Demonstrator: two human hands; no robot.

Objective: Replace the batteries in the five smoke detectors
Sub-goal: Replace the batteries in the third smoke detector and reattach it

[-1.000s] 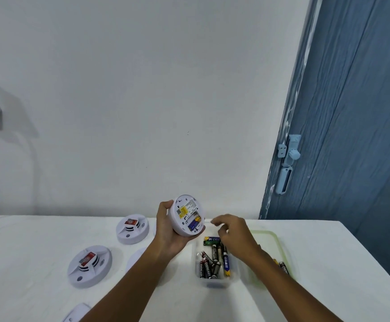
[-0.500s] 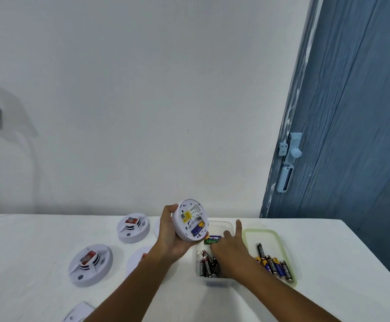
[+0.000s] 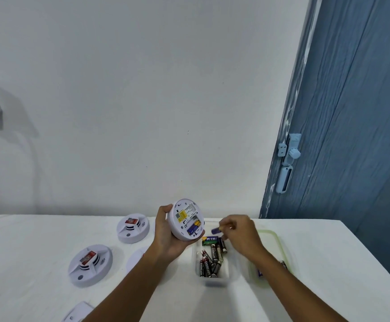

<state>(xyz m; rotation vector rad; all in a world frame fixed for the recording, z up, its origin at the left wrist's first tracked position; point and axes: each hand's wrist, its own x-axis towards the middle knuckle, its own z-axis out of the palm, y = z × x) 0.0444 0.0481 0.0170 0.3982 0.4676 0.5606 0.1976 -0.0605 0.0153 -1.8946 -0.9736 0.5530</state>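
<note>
The right hand (image 3: pixel 240 235) has lifted from the battery tub (image 3: pixel 214 281), now pinching a purple battery (image 3: pixel 215 230) beside the detector (image 3: pixel 185 219) the left hand (image 3: pixel 166 235) grips, ready for insertion.

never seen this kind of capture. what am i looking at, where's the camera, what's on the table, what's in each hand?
There is no robot here: a person works with bare hands, and the single picture comes from a wide-angle camera on their head, looking forward and down.

The left hand holds a white smoke detector with its back facing the camera; a purple battery sits in its open compartment. The right hand pinches a purple battery just beside it.

On the white table lie two more smoke detectors, plus parts of others at the edge and behind the left arm. A clear tub holds loose batteries; a green-rimmed tray beside it holds a few more, mostly hidden by the right arm.
</note>
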